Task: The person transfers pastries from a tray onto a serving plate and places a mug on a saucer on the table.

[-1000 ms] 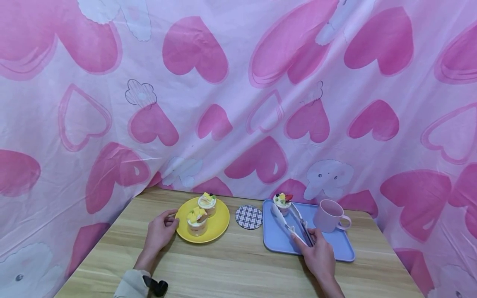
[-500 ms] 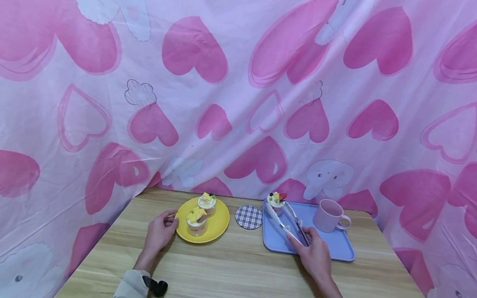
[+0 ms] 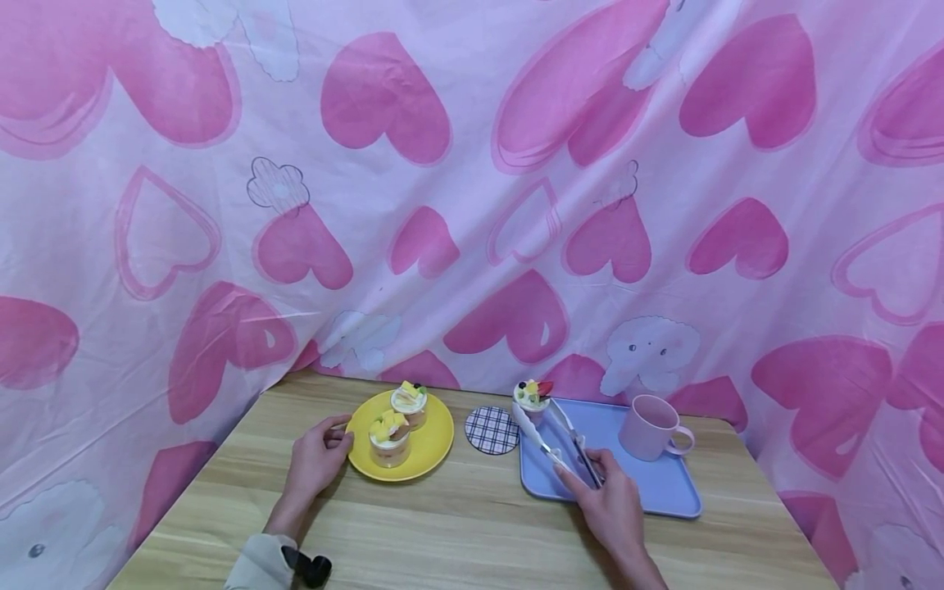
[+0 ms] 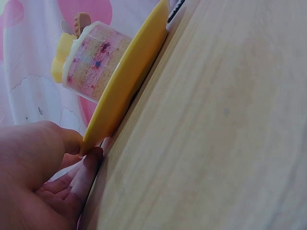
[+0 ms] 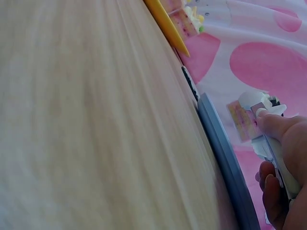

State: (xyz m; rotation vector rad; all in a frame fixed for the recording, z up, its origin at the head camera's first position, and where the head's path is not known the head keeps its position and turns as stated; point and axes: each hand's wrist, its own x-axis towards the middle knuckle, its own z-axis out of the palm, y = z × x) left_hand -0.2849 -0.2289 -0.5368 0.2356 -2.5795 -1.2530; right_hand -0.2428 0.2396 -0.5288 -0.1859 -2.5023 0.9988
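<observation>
My left hand (image 3: 317,457) pinches the near-left rim of the yellow plate (image 3: 437,442), thumb above and fingers beneath in the left wrist view. Two clear dessert cups stand on it: a nearer cup (image 3: 389,452) topped with yellow fruit, and a farther cup (image 3: 410,401). On the right, my right hand (image 3: 614,501) grips pale-tipped tongs (image 3: 529,431). Between the tong tips is a third dessert cup (image 3: 529,395) with strawberry and dark berries on cream. The right wrist view shows this cup (image 5: 241,123) held up, apart from the blue tray (image 5: 225,163).
A pink mug (image 3: 651,429) stands on the right part of the blue tray (image 3: 612,410). A round checked coaster (image 3: 492,430) lies between plate and tray on the wooden table (image 3: 442,541). Behind hangs a pink heart-patterned cloth (image 3: 472,205).
My right hand has moved left with the tongs and the strawberry-topped cup, from over the tray to its far-left corner. The left hand and plate have stayed still.
</observation>
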